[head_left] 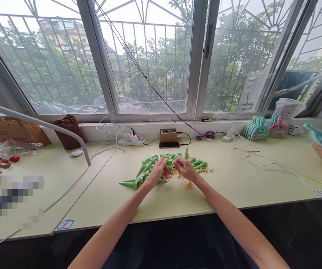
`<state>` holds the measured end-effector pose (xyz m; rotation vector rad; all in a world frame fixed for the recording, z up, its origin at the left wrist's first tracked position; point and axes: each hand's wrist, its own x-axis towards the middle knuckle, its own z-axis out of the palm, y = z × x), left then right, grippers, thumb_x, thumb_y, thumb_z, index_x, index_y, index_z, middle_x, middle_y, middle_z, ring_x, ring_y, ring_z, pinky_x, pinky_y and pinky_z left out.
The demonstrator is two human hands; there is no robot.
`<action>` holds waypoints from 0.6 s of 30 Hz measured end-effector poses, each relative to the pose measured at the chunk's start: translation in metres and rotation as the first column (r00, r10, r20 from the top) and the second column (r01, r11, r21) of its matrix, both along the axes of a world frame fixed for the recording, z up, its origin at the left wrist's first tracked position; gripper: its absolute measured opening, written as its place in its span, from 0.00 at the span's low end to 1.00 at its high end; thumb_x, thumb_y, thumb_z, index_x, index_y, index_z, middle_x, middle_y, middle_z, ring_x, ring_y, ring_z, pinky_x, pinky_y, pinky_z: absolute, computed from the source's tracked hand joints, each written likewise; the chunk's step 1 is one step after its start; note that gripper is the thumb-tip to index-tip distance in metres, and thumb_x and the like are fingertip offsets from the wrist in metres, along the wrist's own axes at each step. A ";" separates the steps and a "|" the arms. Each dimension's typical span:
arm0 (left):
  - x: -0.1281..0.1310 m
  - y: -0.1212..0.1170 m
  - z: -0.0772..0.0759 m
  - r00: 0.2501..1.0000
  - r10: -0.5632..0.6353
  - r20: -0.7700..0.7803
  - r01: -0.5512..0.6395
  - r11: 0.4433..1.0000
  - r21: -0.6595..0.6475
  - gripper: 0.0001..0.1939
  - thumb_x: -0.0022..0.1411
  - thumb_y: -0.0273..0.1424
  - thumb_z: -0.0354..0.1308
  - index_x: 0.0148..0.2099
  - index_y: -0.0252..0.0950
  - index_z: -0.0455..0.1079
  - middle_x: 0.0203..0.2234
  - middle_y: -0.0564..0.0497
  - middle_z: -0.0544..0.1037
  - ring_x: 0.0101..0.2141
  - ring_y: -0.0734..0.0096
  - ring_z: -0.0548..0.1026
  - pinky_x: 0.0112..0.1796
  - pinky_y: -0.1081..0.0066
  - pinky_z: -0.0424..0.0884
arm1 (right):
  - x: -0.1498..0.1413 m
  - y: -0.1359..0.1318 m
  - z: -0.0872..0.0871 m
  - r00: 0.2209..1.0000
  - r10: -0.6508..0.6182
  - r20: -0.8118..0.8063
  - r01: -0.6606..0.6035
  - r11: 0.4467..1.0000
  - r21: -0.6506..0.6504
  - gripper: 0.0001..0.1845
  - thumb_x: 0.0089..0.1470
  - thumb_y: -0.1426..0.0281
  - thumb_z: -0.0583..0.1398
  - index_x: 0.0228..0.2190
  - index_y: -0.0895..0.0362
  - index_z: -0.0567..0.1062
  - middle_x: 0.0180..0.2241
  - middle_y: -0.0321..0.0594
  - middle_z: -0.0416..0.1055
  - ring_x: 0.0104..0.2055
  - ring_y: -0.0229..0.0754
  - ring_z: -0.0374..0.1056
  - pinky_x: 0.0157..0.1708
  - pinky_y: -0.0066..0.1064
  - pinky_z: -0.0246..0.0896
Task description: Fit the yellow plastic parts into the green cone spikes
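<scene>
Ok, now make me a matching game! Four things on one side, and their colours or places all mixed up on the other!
Things:
1. Cones
2. Phone
3. Little bits
4. Bag

Colours or places:
A. Brown
B. In front of a small box
C. Green and pointy
D. Yellow and scattered

Right pairs: 1-C, 2-B, 3-D, 4-A.

I see slender bare forearms point(121, 220), a bare left hand point(158, 172) and right hand point(186, 169), and dark clothing point(177, 243) at the frame's bottom centre.
</scene>
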<state>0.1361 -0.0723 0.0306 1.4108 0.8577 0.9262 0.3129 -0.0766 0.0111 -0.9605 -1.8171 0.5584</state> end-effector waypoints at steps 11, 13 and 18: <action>0.000 -0.001 0.001 1.000 -0.009 -0.020 0.009 1.000 0.018 0.21 0.60 0.51 0.53 0.39 0.38 0.59 0.20 0.53 0.73 0.17 0.73 0.70 0.17 0.75 0.61 | 0.000 0.001 0.000 1.000 -0.013 0.007 0.014 1.000 -0.027 0.19 0.62 0.56 0.51 0.25 0.55 0.65 0.17 0.31 0.59 0.20 0.36 0.54 0.23 0.27 0.50; 0.000 -0.001 0.001 1.000 -0.013 -0.026 0.013 1.000 0.018 0.21 0.61 0.51 0.53 0.39 0.38 0.59 0.21 0.53 0.73 0.17 0.73 0.70 0.17 0.75 0.61 | 0.000 0.001 -0.001 1.000 -0.019 0.013 0.020 0.999 -0.030 0.20 0.62 0.55 0.51 0.25 0.55 0.64 0.16 0.31 0.59 0.20 0.36 0.54 0.22 0.27 0.50; -0.001 -0.001 0.001 1.000 -0.023 -0.014 0.023 1.000 0.012 0.20 0.61 0.50 0.54 0.40 0.38 0.59 0.21 0.53 0.73 0.18 0.73 0.70 0.18 0.76 0.61 | 0.000 0.002 -0.001 1.000 -0.024 0.017 0.025 0.999 -0.032 0.21 0.62 0.54 0.51 0.24 0.55 0.63 0.16 0.31 0.59 0.20 0.36 0.54 0.22 0.27 0.50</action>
